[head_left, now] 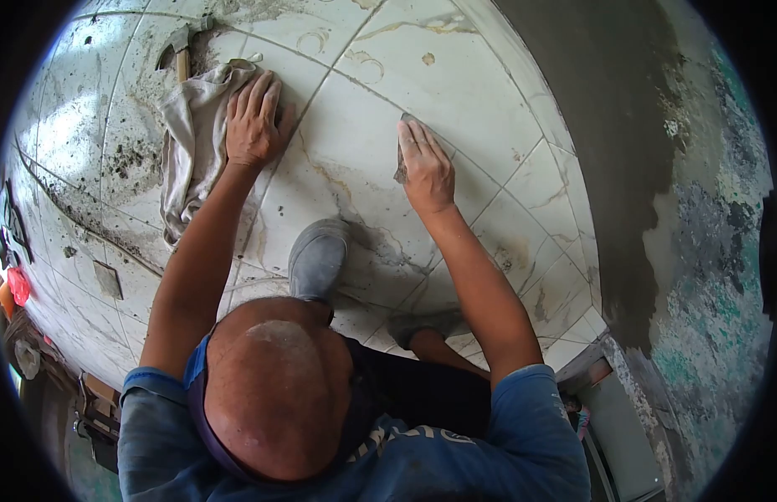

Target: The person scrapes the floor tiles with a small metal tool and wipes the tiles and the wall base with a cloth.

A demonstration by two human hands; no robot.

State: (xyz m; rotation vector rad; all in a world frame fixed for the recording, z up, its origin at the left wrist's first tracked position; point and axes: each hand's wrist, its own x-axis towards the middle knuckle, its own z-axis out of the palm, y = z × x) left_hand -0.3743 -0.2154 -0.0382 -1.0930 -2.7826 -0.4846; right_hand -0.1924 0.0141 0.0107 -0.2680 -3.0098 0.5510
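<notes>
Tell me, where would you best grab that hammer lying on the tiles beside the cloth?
Probably by the wooden handle of the hammer. Its head lies toward the top edge of the view, and the shaft runs down until it slips under the rag, so only a short stretch shows. Come from above, fingers closing across the bare shaft just below the head. The left hand, flat on the rag, is nearest.

I find no legible text anywhere. Pale lettering on the blue shirt, at six o'clock, is folded and blurred; I cannot read it.
</notes>
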